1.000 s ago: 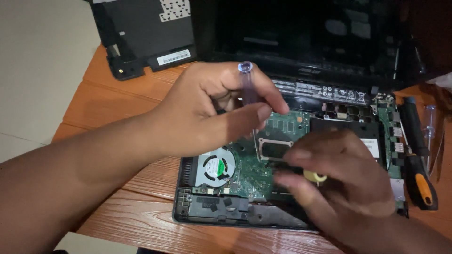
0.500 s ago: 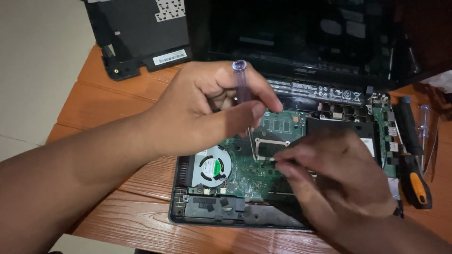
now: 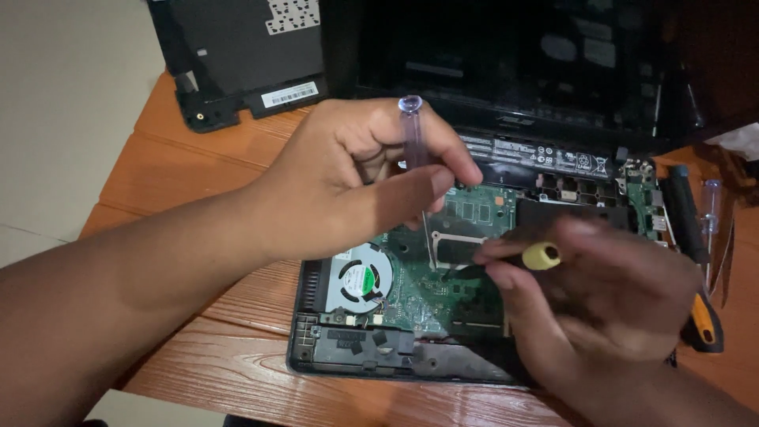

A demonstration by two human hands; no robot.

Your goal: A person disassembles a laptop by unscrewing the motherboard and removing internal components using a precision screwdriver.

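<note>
Since the earlier frames the right hand (image 3: pixel 593 292) has drawn back from the board toward the lower right, and the yellow-tipped tool (image 3: pixel 540 255) pinched in its fingers now points left at mid-frame. The left hand (image 3: pixel 356 178) is clenched round a clear-handled screwdriver (image 3: pixel 413 134) held upright, its thin shaft reaching down to the metal frame on the green circuit board (image 3: pixel 419 285) — the middle of the opened laptop (image 3: pixel 379 356). A round fan (image 3: pixel 360 278) sits left of the board. Upper left, a detached black cover (image 3: pixel 229 55) lies on the wooden worktop (image 3: pixel 182 166); more screwdrivers (image 3: pixel 700 237) lie at the right edge.
</note>
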